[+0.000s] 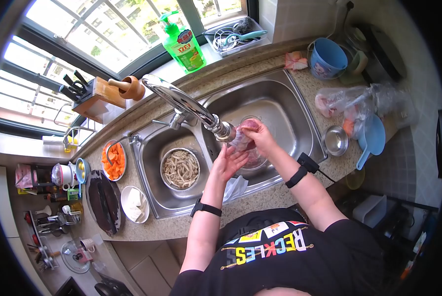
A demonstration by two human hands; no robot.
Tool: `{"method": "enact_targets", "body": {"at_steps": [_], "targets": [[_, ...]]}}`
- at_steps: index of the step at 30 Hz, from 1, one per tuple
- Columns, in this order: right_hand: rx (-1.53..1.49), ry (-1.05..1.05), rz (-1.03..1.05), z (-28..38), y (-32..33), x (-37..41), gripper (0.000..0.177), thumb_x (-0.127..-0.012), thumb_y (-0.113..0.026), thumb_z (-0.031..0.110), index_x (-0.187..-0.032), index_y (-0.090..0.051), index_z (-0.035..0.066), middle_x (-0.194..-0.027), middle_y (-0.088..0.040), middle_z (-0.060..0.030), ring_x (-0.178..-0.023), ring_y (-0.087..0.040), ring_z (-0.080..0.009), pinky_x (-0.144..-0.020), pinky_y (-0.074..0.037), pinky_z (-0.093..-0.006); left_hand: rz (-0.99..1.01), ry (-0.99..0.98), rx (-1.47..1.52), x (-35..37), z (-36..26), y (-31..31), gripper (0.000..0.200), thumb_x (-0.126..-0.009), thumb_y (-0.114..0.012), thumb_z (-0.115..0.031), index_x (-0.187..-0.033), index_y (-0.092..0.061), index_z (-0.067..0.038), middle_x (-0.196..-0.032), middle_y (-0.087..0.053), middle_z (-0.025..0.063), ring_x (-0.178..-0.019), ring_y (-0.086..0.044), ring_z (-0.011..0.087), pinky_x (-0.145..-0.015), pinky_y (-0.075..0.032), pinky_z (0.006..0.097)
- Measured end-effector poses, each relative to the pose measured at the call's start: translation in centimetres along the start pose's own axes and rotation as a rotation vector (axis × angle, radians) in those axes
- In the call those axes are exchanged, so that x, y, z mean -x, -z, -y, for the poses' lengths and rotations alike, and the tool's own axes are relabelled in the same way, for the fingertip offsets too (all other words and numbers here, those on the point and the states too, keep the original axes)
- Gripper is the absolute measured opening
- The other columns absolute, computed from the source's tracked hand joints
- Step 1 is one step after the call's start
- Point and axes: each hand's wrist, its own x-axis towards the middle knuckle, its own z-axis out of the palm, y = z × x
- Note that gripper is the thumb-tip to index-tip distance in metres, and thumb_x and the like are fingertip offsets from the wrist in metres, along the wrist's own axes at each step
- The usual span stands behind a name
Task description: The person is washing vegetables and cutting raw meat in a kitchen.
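My right hand (258, 136) grips a piece of pink raw meat (244, 132) right under the spout of the chrome faucet (189, 106), over the right basin of the steel sink (280, 101). Just below the meat, my left hand (228, 163) is cupped with fingers apart, and I cannot tell whether it touches the meat. A glass bowl (253, 160) with more meat sits in the basin under both hands. Both wrists wear black bands.
The left basin holds a metal bowl of pale strips (180, 169). On the counter to the left are a plate of orange carrot pieces (114, 160), a dark cutting board (104, 200) and a white dish (134, 203). At right: a small steel bowl (335, 140), blue scoop (371, 140), plastic bags (351, 101).
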Motion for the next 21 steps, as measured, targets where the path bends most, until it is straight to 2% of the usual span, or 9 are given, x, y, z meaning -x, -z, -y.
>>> {"method": "enact_targets", "body": {"at_steps": [3,5,8,11,13,15,17,18,21], "targets": [[0.103,-0.089,0.079,-0.7,-0.9,1.5,0.023,-0.073,-0.061,-0.004,-0.095,-0.057,0.005,-0.080,-0.060,0.0007,-0.076,-0.056,-0.0072,-0.068,-0.048,-0.0247,0.127,-0.061,0.064,-1.3,-0.2,-0.5,0.044,-0.090,-0.044,-0.040,-0.113,-0.048,-0.003,-0.111,-0.054,0.0154,-0.104,-0.052,0.0320,-0.096,-0.037,0.0482],[0.413,0.065,0.138,-1.0,-1.4,2.7,0.019,-0.072,-0.062,-0.003,-0.090,-0.059,0.004,-0.080,-0.059,0.0011,-0.073,-0.055,-0.0076,-0.068,-0.047,-0.0241,0.179,-0.144,-0.018,-2.0,-0.4,-0.8,0.040,-0.089,-0.049,-0.032,-0.116,-0.045,-0.003,-0.110,-0.054,0.0132,-0.103,-0.053,0.0285,-0.094,-0.040,0.0456],[0.578,0.069,0.223,-0.2,-1.2,4.7,0.018,-0.073,-0.062,-0.003,-0.089,-0.058,0.003,-0.088,-0.057,-0.0018,-0.084,-0.054,-0.0083,-0.074,-0.045,-0.0241,0.127,-0.368,-0.058,-3.6,-0.6,0.2,0.030,-0.081,-0.049,0.001,-0.110,-0.049,-0.004,-0.108,-0.056,0.0090,-0.098,-0.056,0.0225,-0.083,-0.049,0.0373],[0.709,0.351,0.339,-0.1,0.0,5.1,0.018,-0.076,-0.059,-0.001,-0.092,-0.057,0.003,-0.094,-0.056,-0.0033,-0.088,-0.053,-0.0097,-0.075,-0.044,-0.0235,-0.034,-0.474,-0.120,-2.5,-0.6,-0.8,0.033,-0.078,-0.046,0.006,-0.110,-0.049,-0.004,-0.106,-0.057,0.0090,-0.096,-0.056,0.0221,-0.082,-0.049,0.0372],[0.333,-0.047,0.052,0.1,0.4,5.4,0.022,-0.076,-0.059,0.004,-0.098,-0.057,0.004,-0.098,-0.056,-0.0059,-0.094,-0.054,-0.0133,-0.080,-0.045,-0.0289,-0.020,-0.476,-0.105,-2.3,-0.6,-1.2,0.035,-0.077,-0.045,0.008,-0.110,-0.049,-0.003,-0.104,-0.058,0.0090,-0.094,-0.058,0.0222,-0.082,-0.049,0.0371],[0.605,-0.001,-0.006,-0.4,0.6,4.5,0.035,-0.079,-0.060,0.008,-0.111,-0.047,0.004,-0.106,-0.053,-0.0084,-0.097,-0.053,-0.0140,-0.081,-0.045,-0.0281,0.028,-0.524,-0.164,-2.5,-0.7,-1.0,0.031,-0.078,-0.045,0.008,-0.105,-0.052,-0.003,-0.099,-0.059,0.0082,-0.087,-0.059,0.0207,-0.078,-0.049,0.0343],[0.171,-0.293,-0.088,-0.1,-1.5,4.1,0.055,-0.083,-0.059,0.016,-0.129,-0.030,0.008,-0.110,-0.050,-0.0068,-0.095,-0.052,-0.0136,-0.078,-0.045,-0.0279,0.054,-0.505,-0.215,-2.4,-0.6,-1.3,0.027,-0.079,-0.047,0.006,-0.103,-0.053,-0.004,-0.097,-0.060,0.0074,-0.084,-0.060,0.0194,-0.076,-0.049,0.0322],[0.286,-0.139,-0.036,-1.1,-2.0,3.3,0.067,-0.084,-0.060,0.022,-0.133,-0.017,0.010,-0.110,-0.049,-0.0067,-0.092,-0.053,-0.0135,-0.070,-0.048,-0.0284,0.082,-0.489,-0.266,-2.3,-0.6,-1.6,0.023,-0.080,-0.049,0.004,-0.100,-0.055,-0.004,-0.094,-0.060,0.0065,-0.081,-0.060,0.0181,-0.073,-0.050,0.0301],[-0.048,-0.248,-0.064,-1.5,-2.5,2.4,0.054,-0.082,-0.062,0.023,-0.124,-0.031,0.009,-0.107,-0.052,-0.0067,-0.088,-0.055,-0.0156,-0.070,-0.048,-0.0289,0.289,-0.374,-0.393,-1.1,-2.1,-1.9,0.024,-0.084,-0.051,-0.006,-0.108,-0.052,0.000,-0.097,-0.061,0.0111,-0.089,-0.060,0.0201,-0.073,-0.051,0.0324]]}}
